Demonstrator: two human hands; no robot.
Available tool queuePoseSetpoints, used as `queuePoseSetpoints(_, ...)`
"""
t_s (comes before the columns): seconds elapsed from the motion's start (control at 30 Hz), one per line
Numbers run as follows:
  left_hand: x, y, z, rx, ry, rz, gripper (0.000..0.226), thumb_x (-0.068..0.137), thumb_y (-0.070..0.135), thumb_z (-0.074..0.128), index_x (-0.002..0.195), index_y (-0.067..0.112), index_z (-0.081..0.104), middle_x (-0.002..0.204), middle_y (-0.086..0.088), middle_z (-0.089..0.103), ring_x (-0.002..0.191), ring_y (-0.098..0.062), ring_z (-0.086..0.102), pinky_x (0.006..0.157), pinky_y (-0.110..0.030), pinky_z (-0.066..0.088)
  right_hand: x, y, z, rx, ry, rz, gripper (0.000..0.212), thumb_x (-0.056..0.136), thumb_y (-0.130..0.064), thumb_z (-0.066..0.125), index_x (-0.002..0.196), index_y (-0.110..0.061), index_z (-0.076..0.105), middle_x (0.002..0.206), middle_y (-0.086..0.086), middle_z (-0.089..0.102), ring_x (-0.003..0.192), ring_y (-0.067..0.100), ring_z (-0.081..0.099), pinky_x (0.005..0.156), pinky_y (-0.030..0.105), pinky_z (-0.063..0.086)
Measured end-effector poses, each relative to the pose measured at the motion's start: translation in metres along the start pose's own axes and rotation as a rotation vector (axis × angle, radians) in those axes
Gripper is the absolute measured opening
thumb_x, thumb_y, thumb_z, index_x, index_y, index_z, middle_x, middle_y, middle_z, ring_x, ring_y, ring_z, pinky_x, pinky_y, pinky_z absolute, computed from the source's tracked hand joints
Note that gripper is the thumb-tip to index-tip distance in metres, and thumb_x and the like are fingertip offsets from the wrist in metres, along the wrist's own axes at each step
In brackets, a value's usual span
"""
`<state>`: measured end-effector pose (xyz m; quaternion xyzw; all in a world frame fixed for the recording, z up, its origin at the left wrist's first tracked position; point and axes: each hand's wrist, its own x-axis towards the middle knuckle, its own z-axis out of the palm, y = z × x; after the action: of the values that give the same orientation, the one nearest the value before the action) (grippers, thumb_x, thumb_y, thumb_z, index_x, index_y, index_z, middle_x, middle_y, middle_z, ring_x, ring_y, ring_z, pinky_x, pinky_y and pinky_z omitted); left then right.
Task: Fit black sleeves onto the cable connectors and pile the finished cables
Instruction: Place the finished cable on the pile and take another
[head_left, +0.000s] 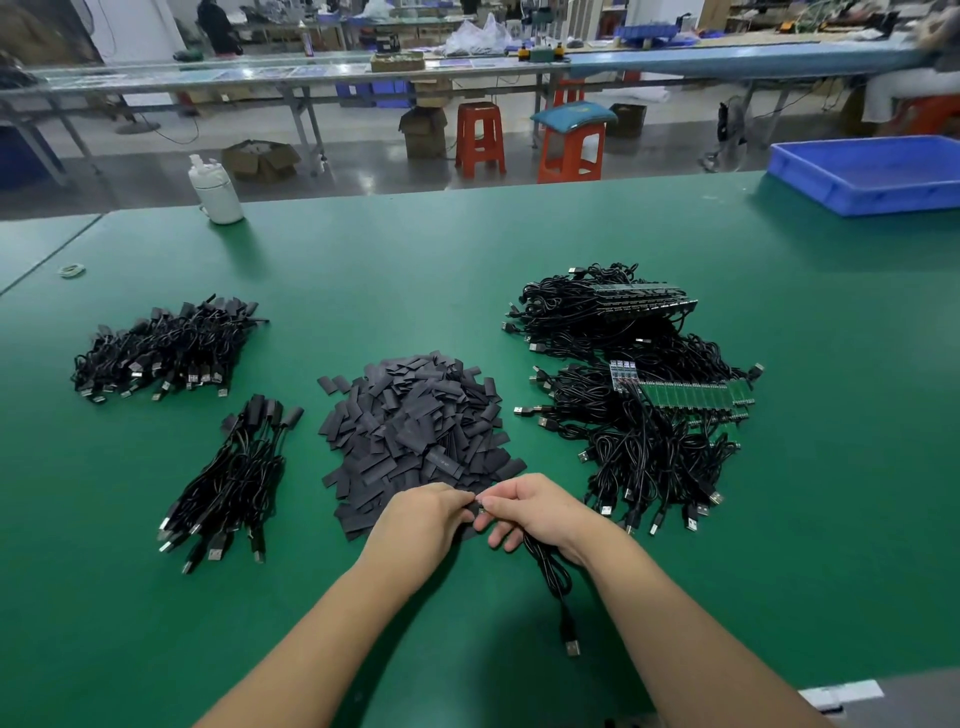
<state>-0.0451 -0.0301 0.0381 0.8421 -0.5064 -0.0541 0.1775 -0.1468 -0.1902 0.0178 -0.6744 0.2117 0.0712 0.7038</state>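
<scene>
A heap of flat black sleeves (415, 431) lies mid-table. At its near edge my left hand (421, 519) pinches a black sleeve (471, 506), mostly hidden by my fingers. My right hand (535, 512) grips a black cable (553, 577) at its connector end, touching the sleeve. The cable hangs below my right wrist, its USB plug (571, 647) lying on the mat. Sleeved cables sit in two piles at the left: a near pile (234, 478) and a far pile (166, 348). Bare cables with circuit boards (649, 405) are heaped at the right.
The green mat (519, 249) covers the table. A white bottle (215, 192) stands at the far left edge, a blue tray (867, 171) at the far right. A small coil (72, 270) lies far left. Orange stools and benches stand beyond.
</scene>
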Motion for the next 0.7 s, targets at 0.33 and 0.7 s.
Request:
queuePoseSetpoints(0.33, -0.0001, 0.0036, 0.0059, -0.002, 0.009, 0.044, 0.021, 0.097, 0.026, 0.056, 0.111, 0.019, 0.070, 0.103, 0.003, 0.069, 0.095, -0.016, 0.065, 0.085, -0.031, 0.049, -0.0046, -0.0028, 0.0005, -0.020, -0.002, -0.011, 0.015, 0.101, -0.008, 0.053, 0.101, -0.016, 0.065, 0.074, -0.002, 0.074, 0.054, 0.010, 0.063, 0.051, 0.020, 0.051)
queuePoseSetpoints(0.7, 0.0075, -0.0034, 0.0072, 0.125, -0.023, 0.069, 0.025, 0.094, 0.026, 0.053, 0.117, 0.028, 0.062, 0.103, 0.006, 0.063, 0.095, -0.019, 0.063, 0.078, -0.029, 0.047, -0.0074, 0.0002, 0.0007, 0.050, 0.038, -0.053, 0.016, 0.097, -0.006, 0.061, 0.110, -0.014, 0.064, 0.091, 0.007, 0.076, 0.069, 0.016, 0.070, 0.058, 0.023, 0.054)
